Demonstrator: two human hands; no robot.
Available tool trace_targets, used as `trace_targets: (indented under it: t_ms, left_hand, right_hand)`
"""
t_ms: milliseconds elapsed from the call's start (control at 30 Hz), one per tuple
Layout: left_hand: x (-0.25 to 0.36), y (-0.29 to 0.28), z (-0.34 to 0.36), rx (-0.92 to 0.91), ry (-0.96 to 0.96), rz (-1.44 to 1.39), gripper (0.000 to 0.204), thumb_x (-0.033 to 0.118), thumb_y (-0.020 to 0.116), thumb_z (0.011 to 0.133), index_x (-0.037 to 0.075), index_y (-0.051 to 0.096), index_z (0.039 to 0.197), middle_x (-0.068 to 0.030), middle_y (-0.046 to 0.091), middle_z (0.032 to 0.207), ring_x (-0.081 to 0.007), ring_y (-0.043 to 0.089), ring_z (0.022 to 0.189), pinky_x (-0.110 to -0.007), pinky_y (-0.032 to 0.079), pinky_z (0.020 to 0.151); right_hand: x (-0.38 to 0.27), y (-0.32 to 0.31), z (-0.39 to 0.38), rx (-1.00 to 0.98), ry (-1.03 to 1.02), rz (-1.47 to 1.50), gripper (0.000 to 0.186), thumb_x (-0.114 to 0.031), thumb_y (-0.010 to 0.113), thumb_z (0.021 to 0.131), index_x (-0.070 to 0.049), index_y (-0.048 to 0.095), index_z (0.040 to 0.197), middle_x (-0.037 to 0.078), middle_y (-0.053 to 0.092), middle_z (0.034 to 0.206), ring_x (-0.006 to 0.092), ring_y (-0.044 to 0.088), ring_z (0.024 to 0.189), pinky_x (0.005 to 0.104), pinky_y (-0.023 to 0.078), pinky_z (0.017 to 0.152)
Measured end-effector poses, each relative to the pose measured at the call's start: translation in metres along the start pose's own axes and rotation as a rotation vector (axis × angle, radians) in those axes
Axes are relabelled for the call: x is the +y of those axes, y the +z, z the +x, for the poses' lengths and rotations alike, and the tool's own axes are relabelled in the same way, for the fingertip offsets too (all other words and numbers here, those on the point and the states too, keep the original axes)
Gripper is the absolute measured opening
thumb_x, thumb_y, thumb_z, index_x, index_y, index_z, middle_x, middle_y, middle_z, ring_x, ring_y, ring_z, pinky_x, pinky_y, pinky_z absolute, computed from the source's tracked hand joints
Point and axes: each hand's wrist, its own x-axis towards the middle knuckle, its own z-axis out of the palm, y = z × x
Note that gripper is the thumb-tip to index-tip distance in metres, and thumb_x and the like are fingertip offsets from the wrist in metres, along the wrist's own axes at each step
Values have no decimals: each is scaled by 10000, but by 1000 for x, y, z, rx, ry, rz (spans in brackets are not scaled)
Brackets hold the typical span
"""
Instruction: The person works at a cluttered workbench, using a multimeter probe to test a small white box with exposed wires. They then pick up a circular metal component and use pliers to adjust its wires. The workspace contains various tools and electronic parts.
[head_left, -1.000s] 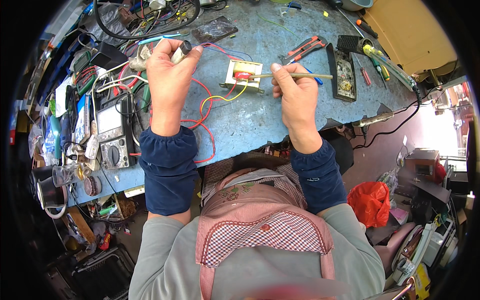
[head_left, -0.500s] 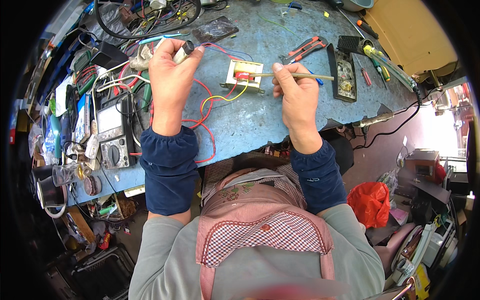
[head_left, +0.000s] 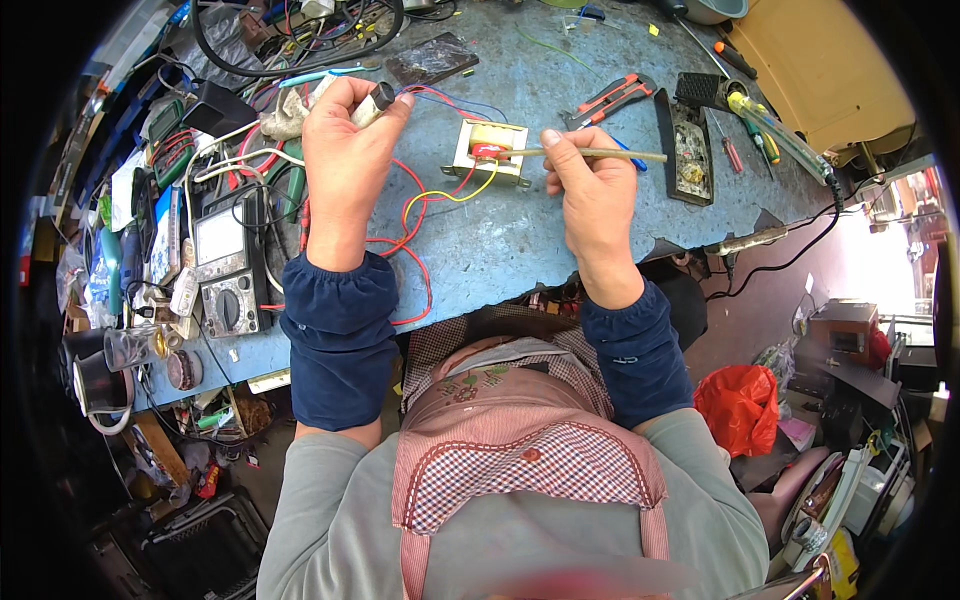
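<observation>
Xfmr, cream metal frame w/ yellow-wrapped coil [head_left: 492, 135], sits on the worn blue-topped table [head_left: 520, 250], btwn the hands, neither hand on it.

Right hand [head_left: 592, 190]: grip pinched on a thin tan rod [head_left: 625, 155], thumb on top approx mid-length, tip at the small red patch [head_left: 487, 152] on the coil. Touching or just off it: can't tell from this angle.

Left hand [head_left: 350, 140]: grip wrapped round a pale stubby cylinder w/ black end [head_left: 374, 105], up and left of xfmr, well apart from it.

Tips, IMO:
- Choke up on rod, nearer the tip, for better ctrl; mid-length hold likely magnifies wobble.
- Light pressure only, no prying; coil wrap prob nicks easily.
- Xfmr has no hand bracing it, so may skate if pushed. If so, park cylinder 1st, then steady frame w/ left hand.
- Mind the leads: thin yellow lead [head_left: 460, 199] loops out front of frame, red lead [head_left: 429, 285] runs close to the navy elastic-cuffed sleeve [head_left: 340, 340] on the left arm. Snag risk, esp. if that arm swings.
- Rod's rear end overlaps edge of black oblong housing [head_left: 661, 125] in this view; watch clearance on backstroke.
</observation>
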Motion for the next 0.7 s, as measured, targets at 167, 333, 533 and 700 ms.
trace_targets:
  t_ms: [167,333,533,700]
  left_hand:
    - [9,3,-3,-15,-32,23,172,45,838,970,64,675,917,71,617,879,-34,495,794,-238,400,705]
    - [9,2,-4,-24,-45,10,178,46,838,968,63,669,913,72,611,873,-32,491,789,-236,392,699]
    - [9,2,-3,-19,-36,13,178,49,834,970,67,667,913,78,602,869,-30,482,780,-236,383,690]
    - [2,0,-1,-4,-11,5,178,95,862,946,20,700,950,63,646,822,-28,522,738,-256,421,633]
  right_hand:
    - [2,-3,2,27,-5,0,208,-169,815,1033,-50,686,922,-33,628,727,38,546,617,229,434,551]
    - [2,-3,1,14,-5,-3,202,-157,818,1028,-49,687,920,-29,635,729,40,558,622,226,438,554]
    - [2,-4,1,-8,-52,27,189,-146,823,1022,-36,697,934,-22,650,749,44,566,630,224,444,564]
    - [1,-8,0,-25,-32,16,139,-105,800,1018,-14,707,970,52,705,831,109,617,669,258,491,618]
